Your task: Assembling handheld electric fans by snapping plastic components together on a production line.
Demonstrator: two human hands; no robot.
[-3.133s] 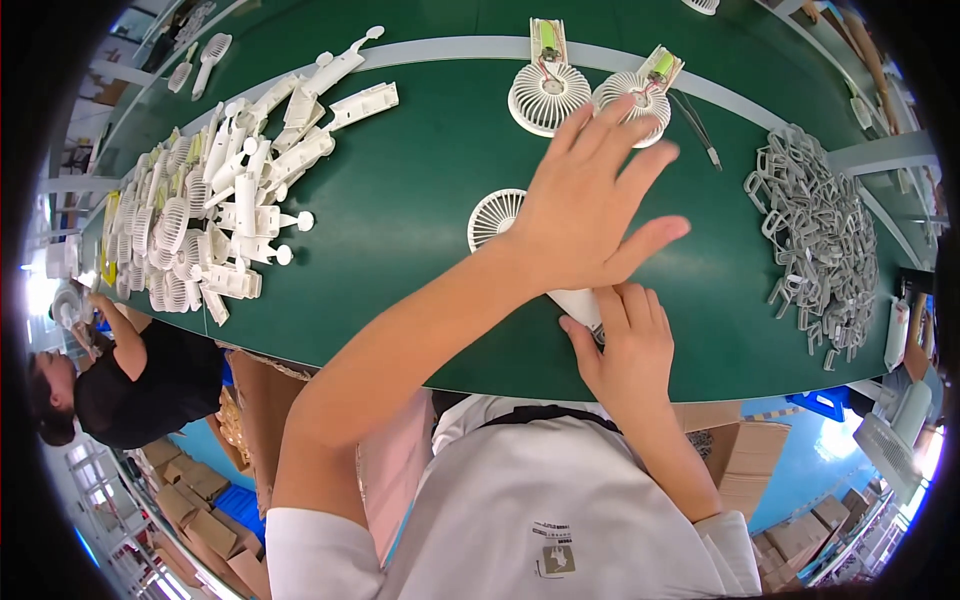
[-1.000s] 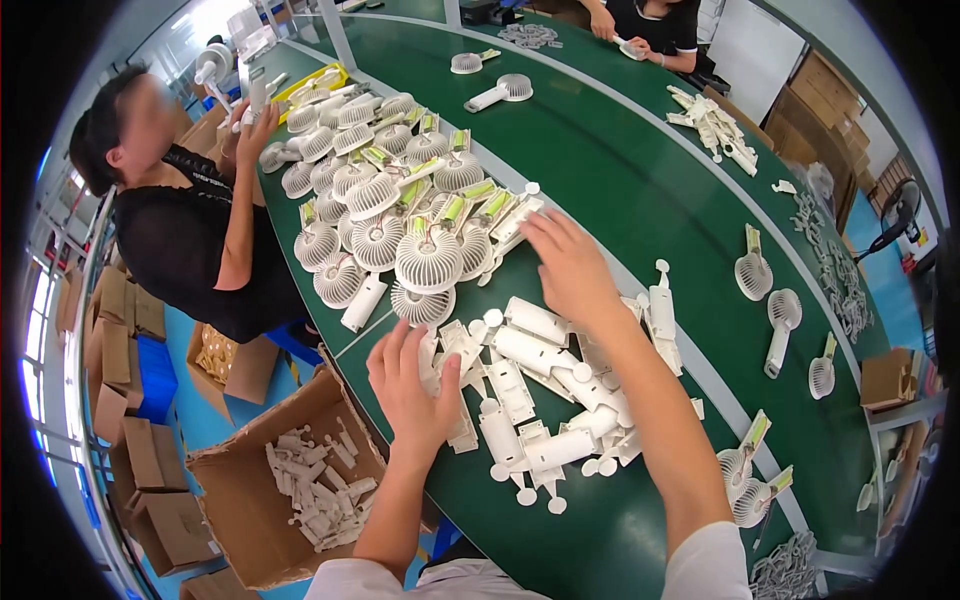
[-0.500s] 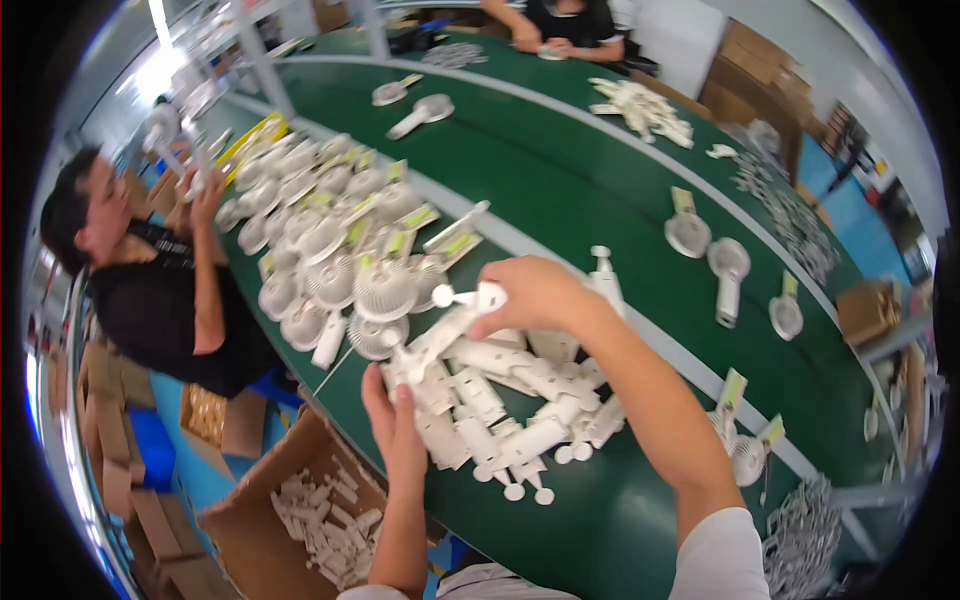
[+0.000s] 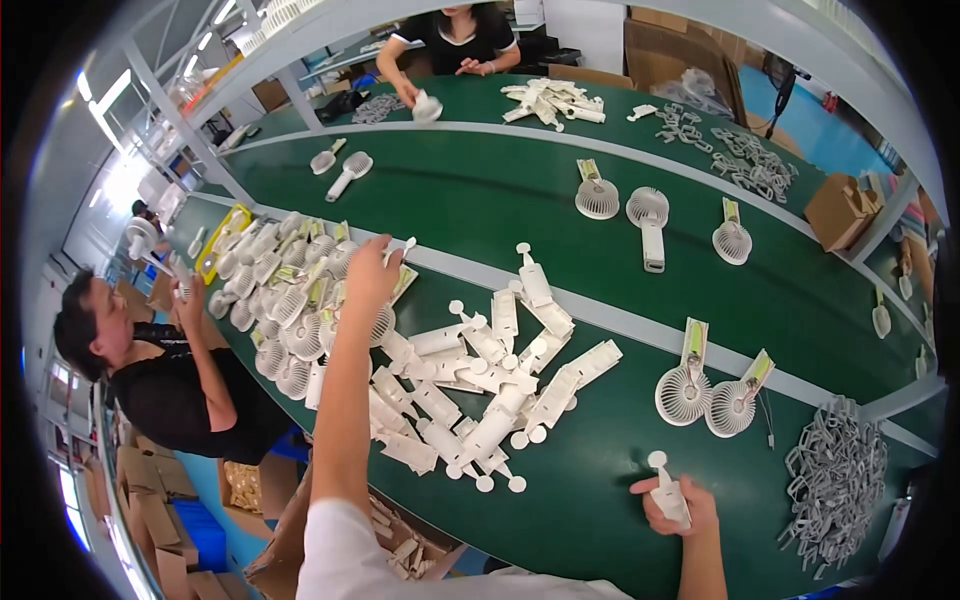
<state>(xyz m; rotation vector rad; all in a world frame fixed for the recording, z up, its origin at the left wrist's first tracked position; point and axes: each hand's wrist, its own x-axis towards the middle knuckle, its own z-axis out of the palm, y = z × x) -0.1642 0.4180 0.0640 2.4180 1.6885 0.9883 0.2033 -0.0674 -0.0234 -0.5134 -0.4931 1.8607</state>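
Observation:
My left hand [image 4: 374, 272] reaches across to the near right edge of a heap of white fan heads [image 4: 303, 335]. Its fingers are closed and mostly hidden; a thin white piece with a round tip [image 4: 408, 246] juts out beside them, on the heap. Over the table at the front right, my right hand [image 4: 692, 508] pinches a white handle cover [image 4: 668, 493] with a round tab pointing up. Between the hands lies a loose pile of similar white handle covers [image 4: 490, 425]. Two fan heads with green strips [image 4: 684, 394] rest beyond the right hand.
Grey chain-like straps [image 4: 838, 485] are heaped at the right. A pale rail [image 4: 600, 306] crosses the green table [image 4: 560, 505]. More fans [image 4: 650, 212] lie beyond it. One co-worker [image 4: 170, 350] holds a fan at the left; another [image 4: 450, 45] sits across. A carton [image 4: 290, 535] stands below the edge.
My right hand has left the pile and swung to the front right with a handle cover. My left hand, open before, has moved forward to the fan heap. The view has shifted too.

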